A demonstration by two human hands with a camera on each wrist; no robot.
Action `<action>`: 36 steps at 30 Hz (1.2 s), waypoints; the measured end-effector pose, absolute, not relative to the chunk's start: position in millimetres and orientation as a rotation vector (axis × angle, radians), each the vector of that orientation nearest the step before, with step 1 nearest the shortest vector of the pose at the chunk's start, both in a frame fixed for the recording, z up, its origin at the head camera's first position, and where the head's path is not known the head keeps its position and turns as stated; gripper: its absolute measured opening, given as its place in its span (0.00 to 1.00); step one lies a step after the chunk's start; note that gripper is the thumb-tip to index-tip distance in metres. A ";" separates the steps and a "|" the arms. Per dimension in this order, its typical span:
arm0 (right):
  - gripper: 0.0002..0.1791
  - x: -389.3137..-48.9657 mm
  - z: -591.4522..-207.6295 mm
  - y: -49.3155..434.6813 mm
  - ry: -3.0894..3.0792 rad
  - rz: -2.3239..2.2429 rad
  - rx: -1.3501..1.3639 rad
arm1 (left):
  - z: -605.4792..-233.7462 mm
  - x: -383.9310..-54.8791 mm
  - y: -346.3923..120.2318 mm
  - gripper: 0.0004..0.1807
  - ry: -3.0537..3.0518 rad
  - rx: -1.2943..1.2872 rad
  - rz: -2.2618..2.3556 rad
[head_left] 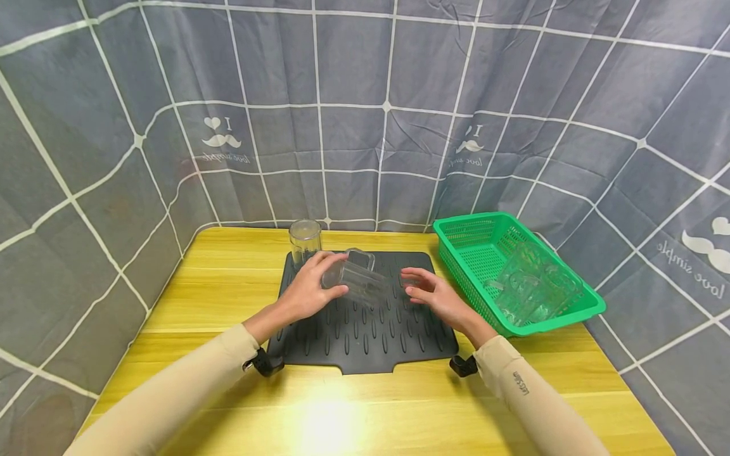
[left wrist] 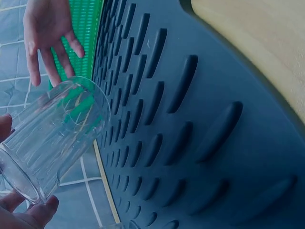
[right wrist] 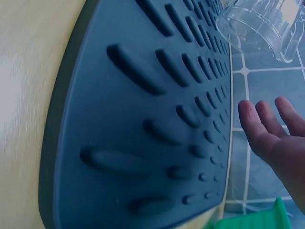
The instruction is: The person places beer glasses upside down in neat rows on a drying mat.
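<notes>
My left hand grips a clear drinking glass by one end, thumb and fingers curled round it. The glass is tilted above a dark ridged mat, its other end toward my right hand. In the left wrist view the held glass spans between the left fingertips and the right hand. My right hand holds nothing; its fingers are loosely spread, apart from the glass. At the mat's back left corner stands another clear glass. A further clear piece of glassware is partly hidden behind the held one.
A green plastic basket with several clear glass pieces stands at the right beside the mat. All of it is on a yellow wooden table. A grey checked curtain hangs behind and along both sides.
</notes>
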State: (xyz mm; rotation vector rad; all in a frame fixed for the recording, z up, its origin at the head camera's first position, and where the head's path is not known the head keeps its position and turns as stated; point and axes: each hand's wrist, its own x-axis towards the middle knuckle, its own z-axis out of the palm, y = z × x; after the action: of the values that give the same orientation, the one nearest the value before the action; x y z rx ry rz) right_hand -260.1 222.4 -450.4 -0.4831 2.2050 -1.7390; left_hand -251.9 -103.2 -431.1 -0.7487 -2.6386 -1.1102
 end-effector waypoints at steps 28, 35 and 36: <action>0.26 -248.0 -438.5 244.4 2.581 -1.349 -0.664 | -414.6 -273.5 -100.9 0.35 -2.665 -0.710 -0.971; 0.25 -246.9 -435.1 248.8 2.668 -1.275 -0.762 | -410.4 -279.8 -98.1 0.34 -2.654 -0.738 -0.917; 0.25 -246.2 -434.2 249.5 2.683 -1.257 -0.769 | -409.6 -280.5 -97.2 0.34 -2.657 -0.741 -0.913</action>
State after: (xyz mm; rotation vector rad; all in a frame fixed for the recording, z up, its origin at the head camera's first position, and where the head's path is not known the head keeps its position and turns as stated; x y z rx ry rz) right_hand -246.2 249.5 -434.2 -0.7690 2.6826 -1.2569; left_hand -280.5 -97.2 -409.6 -0.7410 -2.6570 -0.9127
